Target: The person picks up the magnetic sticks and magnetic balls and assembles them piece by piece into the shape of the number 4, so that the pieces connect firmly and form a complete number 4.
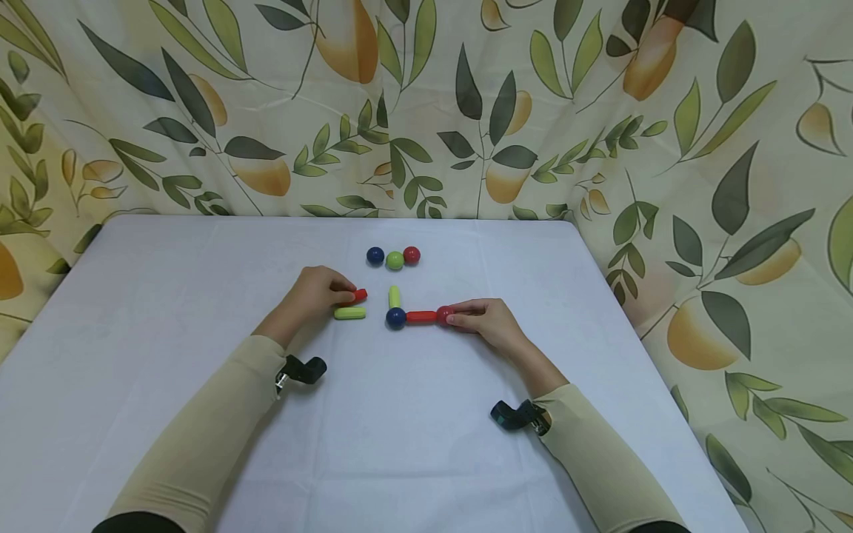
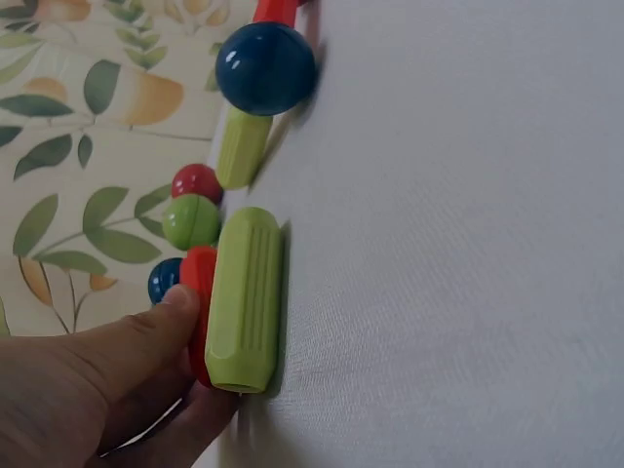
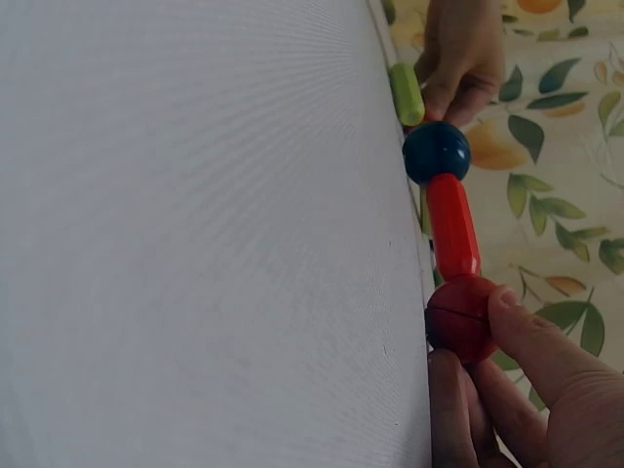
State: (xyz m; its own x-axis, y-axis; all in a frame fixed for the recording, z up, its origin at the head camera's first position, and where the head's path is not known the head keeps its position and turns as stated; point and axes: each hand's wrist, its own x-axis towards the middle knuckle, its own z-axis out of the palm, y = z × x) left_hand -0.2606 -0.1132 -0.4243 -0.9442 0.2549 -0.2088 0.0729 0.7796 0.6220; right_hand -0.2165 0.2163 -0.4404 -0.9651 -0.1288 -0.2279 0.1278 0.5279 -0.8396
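My left hand (image 1: 320, 290) pinches a red rod (image 2: 200, 263) between thumb and fingers, just behind a green rod (image 1: 349, 314) that lies on the table. With thumb and fingertips my right hand (image 1: 489, 322) holds a red ball (image 3: 461, 320). That ball sits at one end of another red rod (image 3: 452, 226), whose far end meets a dark blue ball (image 1: 396, 318). From the blue ball a second green rod (image 1: 394, 297) points away toward the back. Part of the held red rod is hidden by the left fingers.
Behind the hands, a blue ball (image 1: 375, 256), a green ball (image 1: 395, 260) and a red ball (image 1: 412, 255) stand in a loose row on the white-covered table (image 1: 400, 429). A leaf-and-fruit patterned cloth (image 1: 426, 111) hangs beyond the table's back edge.
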